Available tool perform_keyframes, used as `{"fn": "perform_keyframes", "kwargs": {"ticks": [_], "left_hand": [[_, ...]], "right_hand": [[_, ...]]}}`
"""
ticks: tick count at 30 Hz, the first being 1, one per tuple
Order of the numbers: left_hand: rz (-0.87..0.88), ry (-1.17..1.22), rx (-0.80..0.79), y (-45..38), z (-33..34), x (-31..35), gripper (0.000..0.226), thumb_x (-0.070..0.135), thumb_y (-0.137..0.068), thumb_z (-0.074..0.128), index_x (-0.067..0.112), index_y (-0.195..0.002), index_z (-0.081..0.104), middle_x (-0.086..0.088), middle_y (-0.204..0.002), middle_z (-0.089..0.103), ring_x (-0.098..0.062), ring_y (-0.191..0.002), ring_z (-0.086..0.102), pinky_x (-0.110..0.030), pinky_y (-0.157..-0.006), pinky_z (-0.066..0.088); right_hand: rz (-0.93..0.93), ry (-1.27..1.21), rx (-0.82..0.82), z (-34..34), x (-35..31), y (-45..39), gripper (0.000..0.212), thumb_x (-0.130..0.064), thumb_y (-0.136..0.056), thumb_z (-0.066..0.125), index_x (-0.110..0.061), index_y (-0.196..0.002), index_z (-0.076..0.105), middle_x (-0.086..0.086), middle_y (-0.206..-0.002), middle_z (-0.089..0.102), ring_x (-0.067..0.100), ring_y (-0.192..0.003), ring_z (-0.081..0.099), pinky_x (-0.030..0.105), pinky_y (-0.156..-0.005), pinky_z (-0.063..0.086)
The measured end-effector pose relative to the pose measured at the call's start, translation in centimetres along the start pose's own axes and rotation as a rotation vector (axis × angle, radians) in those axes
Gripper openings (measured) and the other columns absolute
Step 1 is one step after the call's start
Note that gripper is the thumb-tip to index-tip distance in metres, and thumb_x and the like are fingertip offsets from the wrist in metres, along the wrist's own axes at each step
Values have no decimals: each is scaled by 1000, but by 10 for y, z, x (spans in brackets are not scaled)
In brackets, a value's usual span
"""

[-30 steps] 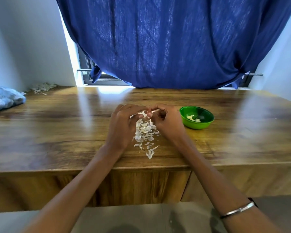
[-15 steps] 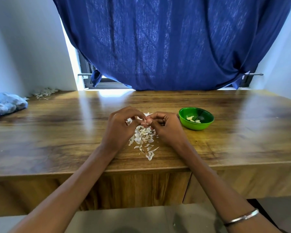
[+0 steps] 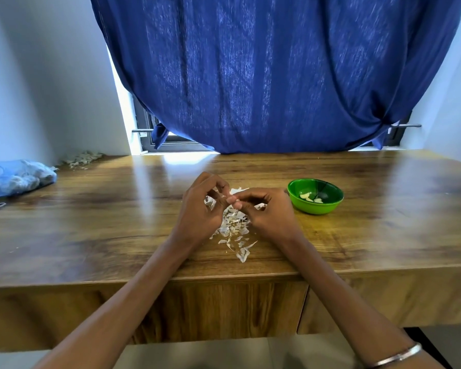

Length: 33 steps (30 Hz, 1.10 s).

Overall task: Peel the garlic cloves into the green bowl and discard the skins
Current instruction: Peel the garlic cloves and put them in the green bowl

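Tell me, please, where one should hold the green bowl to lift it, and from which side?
Probably grip the green bowl at its right rim, thumb inside, fingers under the sloping outer wall. It stands upright with an open top, the table beside it is bare, and the right hand works at its left.

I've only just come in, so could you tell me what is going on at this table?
A person is peeling garlic by hand. The left hand and right hand meet over a pile of skins on the wooden table, fingers pinching something small and white between them; whether it is a clove or just skin is hard to tell. The green bowl to the right holds a few peeled cloves. The skins have not yet been discarded.
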<state>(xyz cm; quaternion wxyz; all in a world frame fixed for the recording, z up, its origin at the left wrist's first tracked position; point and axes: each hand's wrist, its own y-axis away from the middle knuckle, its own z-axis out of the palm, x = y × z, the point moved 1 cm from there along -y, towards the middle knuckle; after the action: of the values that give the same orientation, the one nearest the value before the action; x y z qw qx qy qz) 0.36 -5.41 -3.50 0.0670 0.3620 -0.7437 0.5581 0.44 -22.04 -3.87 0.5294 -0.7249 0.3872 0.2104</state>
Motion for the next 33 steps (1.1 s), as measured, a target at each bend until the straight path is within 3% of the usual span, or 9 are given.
{"fn": "perform_keyframes", "kwargs": {"ticks": [5,10,16,20,23,25,27,30,33], "left_hand": [[-7,18,-2,0,0,0,20,8,-87,76,14,-84,58,12,-88,56,-11,-82,59,-11,-67,44],[-79,69,-9,-1,8,-3,22,13,-89,72,27,-83,57,18,-83,54,-6,-80,55,-19,-72,45],[-122,47,10,-2,8,-6,12,10,-87,76,13,-82,65,13,-76,49,-12,-75,53,-22,-67,47],[-163,113,15,-3,14,-7,10,26,-88,72,22,-81,66,16,-71,44,-15,-70,49,-45,-61,53],[-173,103,34,-5,16,-7,9,23,-86,71,22,-78,66,10,-68,51,-14,-67,45,-39,-64,43],[-201,110,34,-5,15,-10,14,12,-88,73,19,-78,65,3,-68,55,-15,-66,46,-34,-64,40],[-219,110,30,-4,15,-12,20,6,-88,73,20,-77,64,5,-66,55,-11,-65,46,-30,-63,39],[-224,75,34,-4,16,-11,25,3,-88,72,23,-76,63,11,-63,55,-8,-65,49,-25,-62,40],[-198,44,42,-2,19,-7,27,0,-87,68,23,-75,63,10,-60,55,-9,-62,50,-28,-60,42]], "right_hand": [[-25,38,36,2,-4,0,10,-17,-87,79,-19,-95,82,-16,-87,76,-6,-84,69,6,-70,46],[-34,61,47,4,-5,-1,5,-15,-89,76,-18,-90,79,-14,-83,75,-2,-82,67,6,-65,44],[-31,136,12,6,-6,-1,17,-9,-90,74,-25,-84,71,-19,-79,69,-4,-83,64,6,-68,43],[-31,207,45,7,-5,-2,10,-12,-91,73,-22,-88,74,-15,-82,69,-2,-83,64,15,-74,50],[0,243,61,10,-5,-3,6,-13,-91,72,-19,-92,75,-11,-87,73,2,-84,65,27,-77,54],[19,281,54,14,-6,-4,8,-12,-92,71,-18,-95,75,-11,-91,74,-2,-83,63,20,-76,50],[20,297,63,16,-5,-5,10,-9,-92,70,-17,-95,75,-14,-91,72,-9,-77,58,5,-70,41],[19,317,65,16,-6,-4,11,-7,-91,69,-17,-92,74,-18,-84,67,-14,-71,52,0,-64,37],[22,315,58,15,-8,-4,16,1,-90,65,-13,-92,74,-10,-90,72,-17,-70,50,-3,-66,36]]}}
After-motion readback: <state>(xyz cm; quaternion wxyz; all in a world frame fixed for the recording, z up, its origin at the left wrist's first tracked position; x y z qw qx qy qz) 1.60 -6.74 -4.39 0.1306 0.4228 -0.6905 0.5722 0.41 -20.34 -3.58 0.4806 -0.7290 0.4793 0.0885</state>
